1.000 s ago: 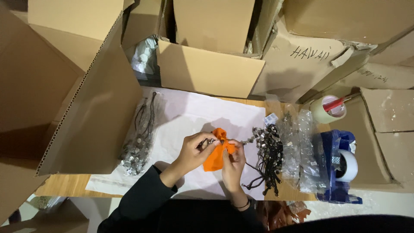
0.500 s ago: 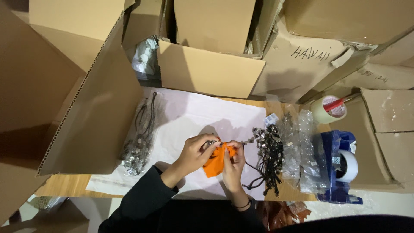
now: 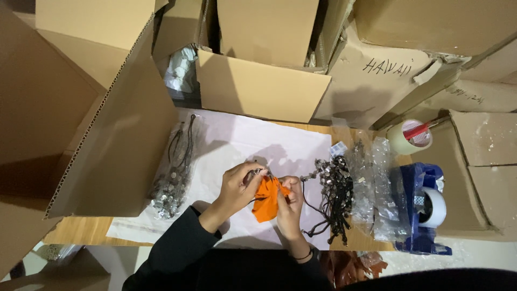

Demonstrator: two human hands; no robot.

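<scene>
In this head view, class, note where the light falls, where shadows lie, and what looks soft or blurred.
Head view: light is brightest on the white paper; both hands cast shadows up across it; the big cardboard flap shades its left edge; the orange cloth stays sharp, while the lower corners are dark and soft.

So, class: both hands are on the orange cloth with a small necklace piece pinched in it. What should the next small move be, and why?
Probably a short rub of the orange cloth along the piece. The left hand pinches the dark beaded end at the cloth's top, while the right hand grips the cloth beside it, so the piece appears only partly covered.
</scene>
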